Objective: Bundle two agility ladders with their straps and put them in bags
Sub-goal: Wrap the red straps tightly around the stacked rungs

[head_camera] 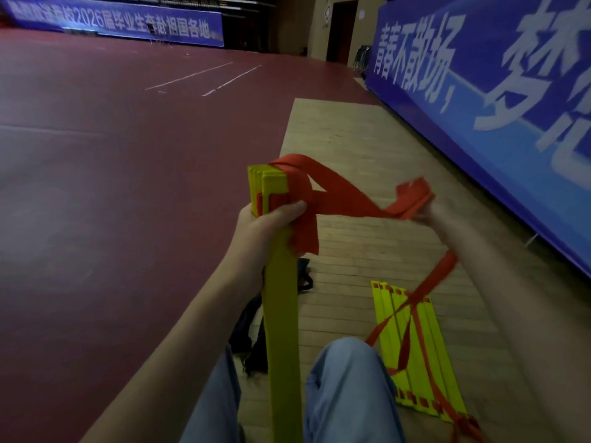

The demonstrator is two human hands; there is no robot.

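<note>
Your left hand [268,222] grips the stacked yellow ladder [281,314] upright, with the red strap [345,199] wound round its top. Your right hand [431,215], blurred, pinches the strap's loose end. The second ladder [415,346] lies flat on the floor to your right; the held stack partly hides a dark bag [246,330]

An indoor sports hall: maroon court floor [128,155] with painted lines, blue banners [479,91] lining walls.
</note>
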